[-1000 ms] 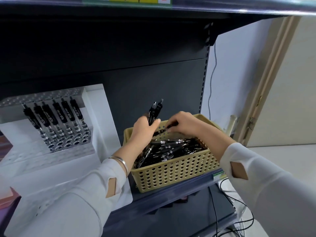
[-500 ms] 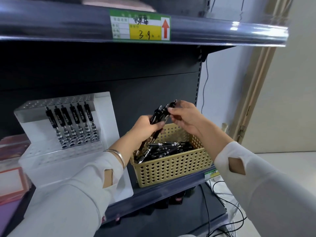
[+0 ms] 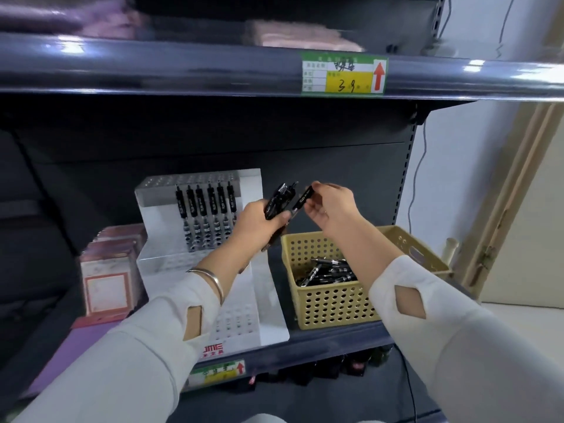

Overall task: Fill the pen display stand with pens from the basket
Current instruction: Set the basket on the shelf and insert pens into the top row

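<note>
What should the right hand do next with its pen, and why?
Probably move the single pen, pinched in the right hand, over to the display stand and slide it into a free hole beside the six pens standing there. The left hand only holds the spare bundle, and the stand's lower rows look unfilled.

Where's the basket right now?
Head view, lower right of centre: the basket sits on the shelf, just right of the white stand, below the right hand.
</note>
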A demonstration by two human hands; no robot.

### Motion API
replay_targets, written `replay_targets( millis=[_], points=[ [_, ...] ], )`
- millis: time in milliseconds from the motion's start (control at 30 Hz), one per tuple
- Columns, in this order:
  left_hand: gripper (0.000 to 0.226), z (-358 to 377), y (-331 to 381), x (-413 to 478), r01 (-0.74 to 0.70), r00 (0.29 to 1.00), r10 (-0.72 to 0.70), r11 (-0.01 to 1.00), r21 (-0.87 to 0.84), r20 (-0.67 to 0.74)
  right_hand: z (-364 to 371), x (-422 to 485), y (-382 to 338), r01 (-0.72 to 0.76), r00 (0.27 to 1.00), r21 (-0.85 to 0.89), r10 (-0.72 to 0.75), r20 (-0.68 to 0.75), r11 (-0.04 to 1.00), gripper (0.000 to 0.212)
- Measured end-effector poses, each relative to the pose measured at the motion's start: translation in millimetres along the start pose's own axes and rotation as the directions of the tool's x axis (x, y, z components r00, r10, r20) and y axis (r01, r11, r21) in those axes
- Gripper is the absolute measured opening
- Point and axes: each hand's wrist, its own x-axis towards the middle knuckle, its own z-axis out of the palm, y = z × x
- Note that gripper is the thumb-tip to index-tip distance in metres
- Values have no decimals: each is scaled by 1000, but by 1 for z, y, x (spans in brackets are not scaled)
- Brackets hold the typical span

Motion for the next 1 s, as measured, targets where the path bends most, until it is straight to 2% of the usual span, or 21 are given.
replay_targets(
  millis=[33,133,167,233,300,400,500,633,800,900,1000],
  points=[
    [13,-10,-3,-2,31,999,-31,999,-16,-17,9,-2,3,-13,1000,16,13,20,1000,2],
    [21,-41,-18,-5,132,981,-146,985,-114,-128,37,-8,13,1,997,18,-3,74,1000,16],
    [23,-51,-23,-7,152,969,-180,974,-166,-171,47,-10,17,21,995,8,-22,93,1000,14],
    [22,-73,-34,-9,166,942,-234,948,-272,-240,66,-15,23,62,988,-28,-58,142,998,2],
    [20,-94,-43,-13,159,922,-269,918,-362,-279,84,-18,30,113,980,-82,-98,171,990,13],
    [15,-119,-55,-19,133,904,-286,896,-424,-319,109,-21,41,219,958,-182,-177,224,959,10],
    [26,-135,-67,-21,124,885,-277,915,-385,-374,129,-25,49,392,899,-293,-295,324,872,9],
    [8,-146,-77,-21,76,885,-241,919,-387,-398,150,-29,56,598,791,-405,-428,437,692,10],
    [11,-149,-82,-18,59,907,-230,899,-434,-353,168,-28,61,707,707,-551,-452,544,443,14],
    [9,-151,-82,-18,57,918,-229,883,-466,-323,178,-25,64,714,693,-657,-375,615,242,15],
    [8,-151,-83,-17,71,921,-241,876,-476,-306,189,-20,65,665,713,-746,-314,626,23,14]
  ],
)
